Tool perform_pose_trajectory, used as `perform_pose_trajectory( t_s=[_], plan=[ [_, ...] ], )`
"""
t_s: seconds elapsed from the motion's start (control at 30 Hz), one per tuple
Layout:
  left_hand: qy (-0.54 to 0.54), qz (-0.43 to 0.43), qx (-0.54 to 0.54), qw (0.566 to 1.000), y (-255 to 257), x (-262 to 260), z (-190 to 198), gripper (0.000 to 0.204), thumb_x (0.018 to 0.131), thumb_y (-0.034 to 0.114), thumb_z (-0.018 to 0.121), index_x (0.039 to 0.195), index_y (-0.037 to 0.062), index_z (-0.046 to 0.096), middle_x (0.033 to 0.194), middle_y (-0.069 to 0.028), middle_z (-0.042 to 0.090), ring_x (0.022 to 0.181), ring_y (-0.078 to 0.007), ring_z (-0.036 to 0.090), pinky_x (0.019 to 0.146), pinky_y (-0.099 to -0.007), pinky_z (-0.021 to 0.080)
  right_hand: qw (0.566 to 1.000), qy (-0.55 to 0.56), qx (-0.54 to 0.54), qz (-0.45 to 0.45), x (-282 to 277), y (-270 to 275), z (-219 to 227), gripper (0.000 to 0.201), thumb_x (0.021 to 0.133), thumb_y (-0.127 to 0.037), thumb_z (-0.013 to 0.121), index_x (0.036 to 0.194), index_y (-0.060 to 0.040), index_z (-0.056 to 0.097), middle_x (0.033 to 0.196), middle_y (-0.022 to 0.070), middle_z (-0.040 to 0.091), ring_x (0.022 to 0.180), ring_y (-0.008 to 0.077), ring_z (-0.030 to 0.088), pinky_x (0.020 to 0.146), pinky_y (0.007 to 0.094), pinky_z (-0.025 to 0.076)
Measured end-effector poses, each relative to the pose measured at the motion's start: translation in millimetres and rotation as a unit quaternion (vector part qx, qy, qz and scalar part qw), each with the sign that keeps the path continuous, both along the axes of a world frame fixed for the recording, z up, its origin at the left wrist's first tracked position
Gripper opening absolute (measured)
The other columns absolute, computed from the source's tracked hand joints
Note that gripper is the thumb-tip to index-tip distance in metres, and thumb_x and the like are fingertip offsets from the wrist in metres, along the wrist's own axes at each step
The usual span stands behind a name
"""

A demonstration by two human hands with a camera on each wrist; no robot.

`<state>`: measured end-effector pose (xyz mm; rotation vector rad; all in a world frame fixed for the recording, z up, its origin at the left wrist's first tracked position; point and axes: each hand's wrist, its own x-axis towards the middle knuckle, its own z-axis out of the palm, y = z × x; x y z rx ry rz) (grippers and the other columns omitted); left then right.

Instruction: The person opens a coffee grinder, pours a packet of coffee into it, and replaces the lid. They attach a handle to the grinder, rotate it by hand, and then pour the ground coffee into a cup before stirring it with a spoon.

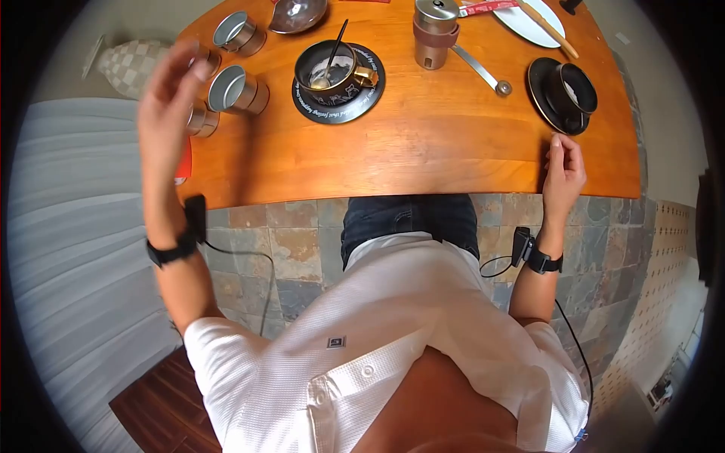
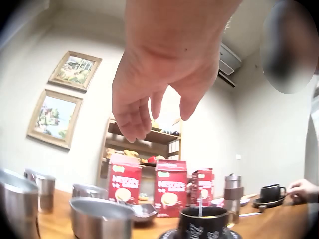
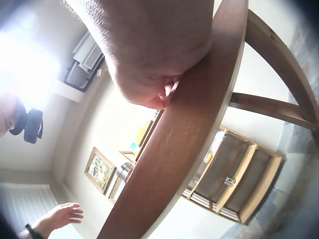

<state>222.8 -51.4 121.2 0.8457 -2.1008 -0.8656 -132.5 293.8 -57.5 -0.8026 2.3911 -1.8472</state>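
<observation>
My left hand [image 1: 168, 98] is raised in the air over the left end of the table, above several metal cups [image 1: 240, 92]. Its fingers hang loosely apart with nothing between them, as the left wrist view also shows. My right hand [image 1: 565, 177] rests at the table's front edge with loosely bent fingers, holding nothing. Just beyond its fingertips stands a black cup [image 1: 560, 98] on a black saucer [image 1: 538, 89]. Nearer the left hand, a black cup with a gold handle [image 1: 368, 76] sits on a lettered saucer [image 1: 332, 115], a spoon [image 1: 339, 41] standing in it.
A metal coffee grinder [image 1: 430, 54] with a long crank handle [image 1: 477, 69] stands at the back. Behind it to the right lies a white plate [image 1: 525, 26] with a wooden stick across. A shiny bowl [image 1: 297, 15] and red Nescafé boxes [image 2: 170, 191] are at the far side.
</observation>
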Motion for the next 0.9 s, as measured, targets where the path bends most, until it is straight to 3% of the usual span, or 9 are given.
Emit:
perform_pose_trajectory(
  t_s=[0.03, 0.13, 0.2, 0.33, 0.5, 0.57, 0.6, 0.8, 0.9],
  plan=[
    [-0.069, 0.007, 0.033, 0.997, 17.8, 5.0, -9.8, 0.040, 0.096, 0.020, 0.070, 0.130, 0.0017, 0.062, 0.118, -0.0049, 0.067, 0.102, -0.0119, 0.063, 0.091, -0.0274, 0.049, 1.000, -0.001, -0.001, -0.005, -0.5, 0.7, -0.5, 0.017, 0.099, -0.017, 0.064, 0.101, -0.0003, 0.069, 0.075, -0.0043, 0.057, 0.065, 0.0025, 0.047, 0.057, 0.0193, 0.037],
    [-0.112, 0.001, 0.091, 0.990, 24.7, 28.1, -66.0, 0.028, 0.096, 0.017, 0.070, 0.119, 0.0013, 0.067, 0.107, -0.0033, 0.068, 0.094, -0.0097, 0.062, 0.084, -0.0234, 0.048, 1.000, 0.012, 0.000, -0.009, 0.1, -0.5, -1.5, 0.017, 0.099, -0.017, 0.064, 0.101, 0.0000, 0.069, 0.075, -0.0040, 0.057, 0.067, 0.0031, 0.048, 0.058, 0.0196, 0.038],
    [-0.078, 0.025, 0.162, 0.983, 21.3, 45.4, -98.9, 0.017, 0.096, 0.018, 0.069, 0.101, 0.0020, 0.066, 0.091, 0.0016, 0.063, 0.084, -0.0058, 0.056, 0.077, -0.0230, 0.045, 1.000, 0.006, 0.013, -0.004, -0.7, -0.8, -1.1, 0.018, 0.099, -0.017, 0.064, 0.100, 0.0002, 0.068, 0.076, -0.0039, 0.057, 0.068, 0.0035, 0.048, 0.059, 0.0197, 0.039],
    [-0.023, 0.077, 0.255, 0.963, 17.5, 72.4, -142.0, 0.015, 0.097, 0.019, 0.067, 0.091, 0.0061, 0.063, 0.084, 0.0036, 0.058, 0.079, -0.0047, 0.052, 0.073, -0.0215, 0.042, 0.999, 0.028, 0.023, 0.000, -2.2, -2.3, -3.5, 0.018, 0.099, -0.017, 0.064, 0.101, 0.0004, 0.068, 0.076, -0.0042, 0.057, 0.068, 0.0032, 0.048, 0.059, 0.0195, 0.038],
    [0.072, 0.072, 0.301, 0.948, 24.7, 77.1, -146.7, 0.013, 0.098, 0.018, 0.066, 0.089, 0.0094, 0.062, 0.083, 0.0035, 0.059, 0.078, -0.0059, 0.052, 0.072, -0.0212, 0.041, 0.999, 0.002, 0.034, -0.020, -2.7, -3.8, -2.2, 0.017, 0.100, -0.016, 0.063, 0.101, 0.0004, 0.068, 0.077, -0.0043, 0.057, 0.069, 0.0035, 0.049, 0.061, 0.0194, 0.039],
    [0.139, 0.132, 0.332, 0.924, 29.3, 74.0, -149.0, 0.013, 0.098, 0.017, 0.067, 0.088, 0.0100, 0.062, 0.082, 0.0028, 0.059, 0.078, -0.0070, 0.052, 0.075, -0.0215, 0.042, 0.999, 0.011, 0.027, -0.028, -2.0, -6.6, -4.2, 0.017, 0.100, -0.016, 0.063, 0.101, 0.0005, 0.068, 0.077, -0.0043, 0.057, 0.069, 0.0035, 0.049, 0.061, 0.0196, 0.039],
    [0.166, 0.134, 0.336, 0.917, 29.8, 74.2, -152.2, 0.012, 0.099, 0.014, 0.064, 0.089, 0.0076, 0.061, 0.081, 0.0001, 0.057, 0.080, -0.0107, 0.053, 0.079, -0.0266, 0.043, 0.999, 0.016, 0.018, -0.028, -2.6, -6.0, -4.4, 0.017, 0.100, -0.016, 0.064, 0.100, 0.0005, 0.068, 0.077, -0.0043, 0.058, 0.069, 0.0035, 0.049, 0.060, 0.0198, 0.039],
    [0.233, 0.138, 0.265, 0.926, 43.2, 72.4, -165.0, 0.008, 0.099, 0.010, 0.063, 0.101, 0.0033, 0.064, 0.092, -0.0032, 0.063, 0.088, -0.0116, 0.058, 0.090, -0.0286, 0.047, 0.999, -0.016, 0.034, -0.028, -4.5, -6.5, -2.1, 0.017, 0.099, -0.016, 0.064, 0.098, 0.0008, 0.068, 0.077, -0.0038, 0.058, 0.068, 0.0030, 0.049, 0.060, 0.0197, 0.038],
    [0.156, 0.159, 0.221, 0.949, 51.8, 65.6, -164.0, 0.030, 0.098, 0.005, 0.061, 0.128, -0.0010, 0.060, 0.120, -0.0096, 0.065, 0.114, -0.0179, 0.060, 0.102, -0.0317, 0.046, 0.999, -0.007, 0.038, -0.027, -5.6, -8.6, -7.0, 0.017, 0.099, -0.016, 0.064, 0.098, 0.0005, 0.068, 0.078, -0.0035, 0.059, 0.071, 0.0031, 0.049, 0.061, 0.0200, 0.040]
  ],
)
